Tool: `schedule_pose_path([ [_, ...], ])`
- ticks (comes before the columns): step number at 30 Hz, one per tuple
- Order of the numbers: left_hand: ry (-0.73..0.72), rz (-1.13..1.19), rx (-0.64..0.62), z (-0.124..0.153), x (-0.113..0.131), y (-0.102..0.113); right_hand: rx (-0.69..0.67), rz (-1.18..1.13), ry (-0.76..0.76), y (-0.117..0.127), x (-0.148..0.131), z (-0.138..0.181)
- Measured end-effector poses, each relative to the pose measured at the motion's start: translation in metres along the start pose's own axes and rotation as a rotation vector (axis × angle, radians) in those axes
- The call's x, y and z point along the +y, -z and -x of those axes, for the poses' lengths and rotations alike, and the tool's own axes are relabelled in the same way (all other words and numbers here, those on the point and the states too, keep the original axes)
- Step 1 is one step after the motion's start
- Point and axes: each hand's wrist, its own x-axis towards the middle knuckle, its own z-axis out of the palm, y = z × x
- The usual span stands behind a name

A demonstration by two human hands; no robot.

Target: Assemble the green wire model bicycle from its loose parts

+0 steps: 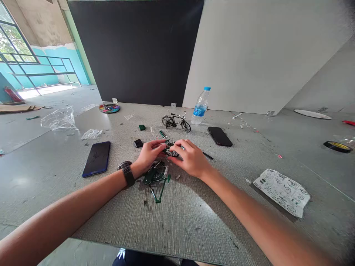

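A small black spoked wheel [172,150] of a model bicycle is held between my two hands. My left hand [151,156] grips its left side, thumb and fingers closed. From the right, my right hand [190,158] pinches the wheel near its hub; whether a smaller part is also in those fingertips I cannot make out. Just below my left hand lies a dark green model bicycle frame [158,195] with another wheel [158,170] beside or attached to it. Beyond my hands stands an assembled black model bicycle [176,123].
Small green pieces [142,127] and a black block [138,143] lie behind my hands. Phones rest at left [97,159] and right [220,136]. Further back stand a water bottle [200,107] and a paint palette [109,108]. A printed sheet [283,192] is at right.
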Motion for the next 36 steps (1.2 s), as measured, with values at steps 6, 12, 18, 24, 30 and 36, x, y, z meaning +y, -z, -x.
schedule_pose_path([
  [6, -0.070, 0.053, 0.119, -0.005, -0.005, 0.001, 0.029, -0.026, -0.016, 0.003, 0.000, -0.003],
  [12, -0.074, 0.025, 0.101, -0.004, -0.004, 0.001, 0.031, -0.003, -0.069, 0.001, 0.010, -0.001],
  [18, -0.085, -0.109, 0.029, -0.002, -0.003, 0.000, 0.062, 0.074, -0.127, 0.000, 0.014, 0.000],
  [24, -0.116, -0.212, -0.049, -0.001, -0.001, 0.001, 0.159, 0.036, -0.247, 0.000, 0.010, -0.001],
  [30, -0.121, -0.265, -0.076, 0.000, 0.001, 0.002, 0.196, -0.091, -0.353, -0.003, 0.000, -0.003],
  [36, -0.175, -0.371, -0.125, 0.001, 0.002, 0.001, 0.147, -0.346, -0.534, -0.008, -0.006, -0.003],
])
